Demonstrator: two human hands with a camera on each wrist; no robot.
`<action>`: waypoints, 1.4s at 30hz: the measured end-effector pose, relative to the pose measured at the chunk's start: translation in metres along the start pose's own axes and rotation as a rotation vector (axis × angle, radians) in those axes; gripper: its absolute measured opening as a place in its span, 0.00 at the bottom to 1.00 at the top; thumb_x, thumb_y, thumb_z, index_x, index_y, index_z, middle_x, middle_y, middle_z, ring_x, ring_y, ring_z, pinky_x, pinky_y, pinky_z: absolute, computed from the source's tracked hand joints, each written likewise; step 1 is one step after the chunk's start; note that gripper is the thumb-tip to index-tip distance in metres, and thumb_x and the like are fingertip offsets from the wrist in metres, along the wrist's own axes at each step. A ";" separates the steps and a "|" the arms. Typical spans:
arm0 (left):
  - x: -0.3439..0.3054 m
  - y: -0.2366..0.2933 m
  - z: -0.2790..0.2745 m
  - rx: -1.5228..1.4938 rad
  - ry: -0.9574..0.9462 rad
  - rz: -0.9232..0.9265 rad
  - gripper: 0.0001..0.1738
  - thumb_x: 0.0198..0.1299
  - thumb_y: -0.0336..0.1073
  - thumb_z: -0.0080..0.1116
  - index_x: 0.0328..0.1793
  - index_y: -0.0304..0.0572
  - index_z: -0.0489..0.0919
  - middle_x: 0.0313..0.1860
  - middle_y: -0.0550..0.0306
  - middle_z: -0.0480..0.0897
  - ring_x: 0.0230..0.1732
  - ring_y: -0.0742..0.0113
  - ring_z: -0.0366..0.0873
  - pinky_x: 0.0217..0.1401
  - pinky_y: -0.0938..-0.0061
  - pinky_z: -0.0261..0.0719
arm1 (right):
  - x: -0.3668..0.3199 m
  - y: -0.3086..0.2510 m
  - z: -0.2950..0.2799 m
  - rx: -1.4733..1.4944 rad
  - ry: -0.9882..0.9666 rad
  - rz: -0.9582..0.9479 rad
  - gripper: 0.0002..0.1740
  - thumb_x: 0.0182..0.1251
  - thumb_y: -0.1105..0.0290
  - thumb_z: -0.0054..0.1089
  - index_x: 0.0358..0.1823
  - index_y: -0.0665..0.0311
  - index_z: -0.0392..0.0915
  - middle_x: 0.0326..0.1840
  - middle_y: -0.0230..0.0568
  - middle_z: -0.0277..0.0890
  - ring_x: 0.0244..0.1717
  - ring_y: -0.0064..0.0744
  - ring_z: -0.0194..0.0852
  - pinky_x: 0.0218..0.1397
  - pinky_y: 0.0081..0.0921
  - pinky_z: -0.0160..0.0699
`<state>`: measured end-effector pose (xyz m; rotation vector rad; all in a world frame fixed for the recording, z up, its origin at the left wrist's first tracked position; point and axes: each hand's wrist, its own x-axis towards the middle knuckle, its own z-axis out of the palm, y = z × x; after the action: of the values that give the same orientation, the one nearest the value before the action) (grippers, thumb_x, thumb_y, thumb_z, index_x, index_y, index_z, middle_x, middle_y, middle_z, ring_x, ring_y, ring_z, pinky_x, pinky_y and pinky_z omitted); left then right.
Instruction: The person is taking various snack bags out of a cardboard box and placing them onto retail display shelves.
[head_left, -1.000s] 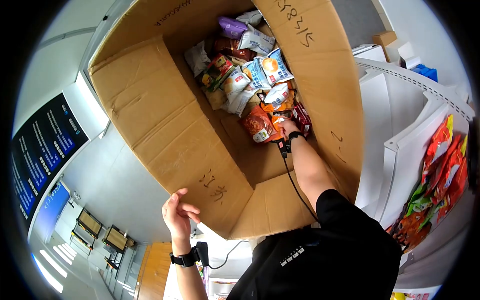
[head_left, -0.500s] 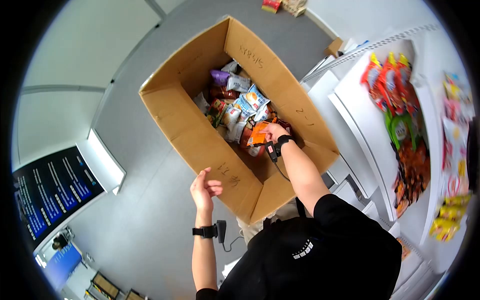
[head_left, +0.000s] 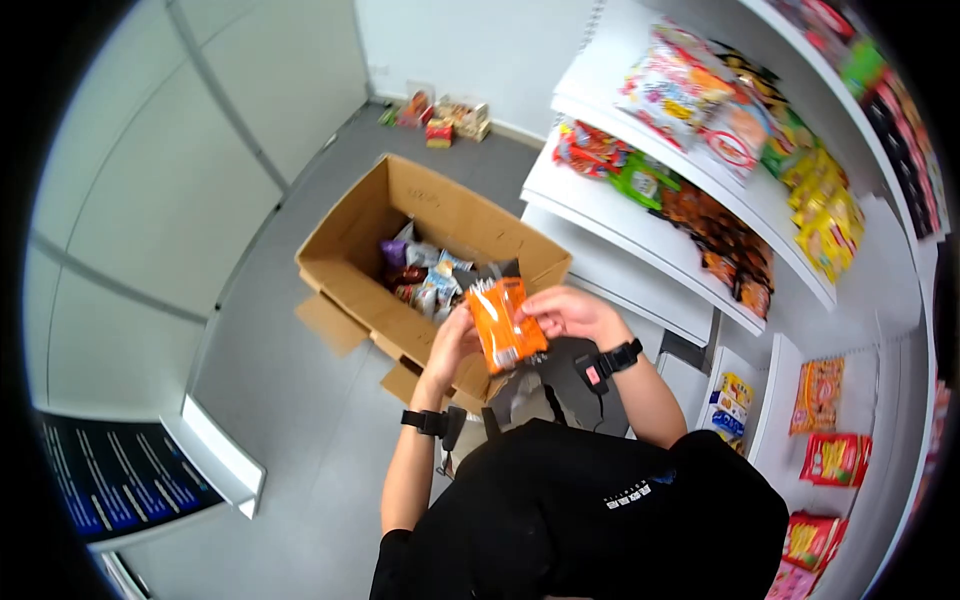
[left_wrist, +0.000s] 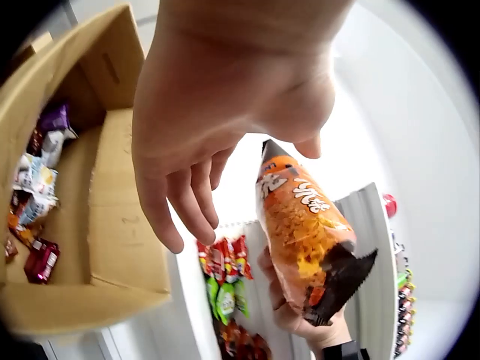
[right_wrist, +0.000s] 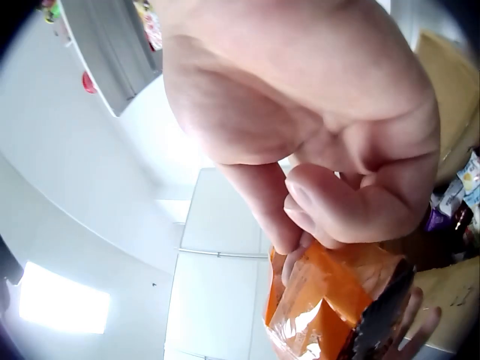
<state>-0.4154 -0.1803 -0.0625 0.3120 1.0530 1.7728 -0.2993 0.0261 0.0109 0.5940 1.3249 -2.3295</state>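
Observation:
An orange snack bag (head_left: 500, 322) with black crimped ends is held up in front of the body, over the box's near end. My right hand (head_left: 578, 312) pinches it between thumb and curled fingers, as the right wrist view shows at the bag's orange edge (right_wrist: 341, 270). Beside the bag's other edge is my left hand (head_left: 450, 348); in the left wrist view its fingers (left_wrist: 180, 202) are spread and relaxed, apart from the bag. Below, the cardboard box (head_left: 480, 205) stands with its flaps out and holds several snack packets (head_left: 430, 290), some white and blue, one purple.
White shelves (head_left: 620, 225) on the right carry red, green, brown and yellow snack bags (head_left: 825, 220). Several packages (head_left: 440, 130) lie on the floor by the back wall. A dark sign panel (head_left: 120, 475) is at the lower left.
My right hand has lifted the orange bag out of the box and brought it toward the body. My left hand has come from outside the box to beside the bag. The head view has swung toward the shelves.

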 end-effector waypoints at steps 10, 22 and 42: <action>-0.032 -0.046 0.146 -0.038 -0.148 -0.054 0.13 0.63 0.33 0.54 0.51 0.34 0.72 0.45 0.54 0.80 0.43 0.68 0.79 0.47 0.73 0.78 | -0.165 0.124 0.007 0.273 0.406 -0.450 0.14 0.70 0.59 0.52 0.46 0.63 0.72 0.39 0.31 0.71 0.30 0.19 0.69 0.35 0.19 0.72; -0.105 -0.219 0.302 0.085 -0.256 -0.146 0.23 0.66 0.43 0.53 0.60 0.35 0.69 0.51 0.56 0.77 0.49 0.68 0.77 0.52 0.75 0.75 | -0.359 0.303 0.007 0.508 0.664 -0.617 0.16 0.67 0.59 0.55 0.48 0.62 0.72 0.39 0.35 0.75 0.36 0.27 0.74 0.40 0.24 0.73; -0.101 -0.198 0.314 0.217 -0.307 -0.146 0.23 0.65 0.45 0.54 0.60 0.38 0.69 0.50 0.58 0.78 0.49 0.72 0.77 0.49 0.75 0.76 | -0.343 0.287 -0.015 0.528 0.670 -0.566 0.13 0.63 0.62 0.61 0.43 0.60 0.73 0.34 0.28 0.72 0.28 0.19 0.68 0.32 0.18 0.70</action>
<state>-0.0470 -0.0840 -0.0056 0.6053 1.0176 1.4290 0.1408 -0.0533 -0.0130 1.4169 1.2248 -3.1506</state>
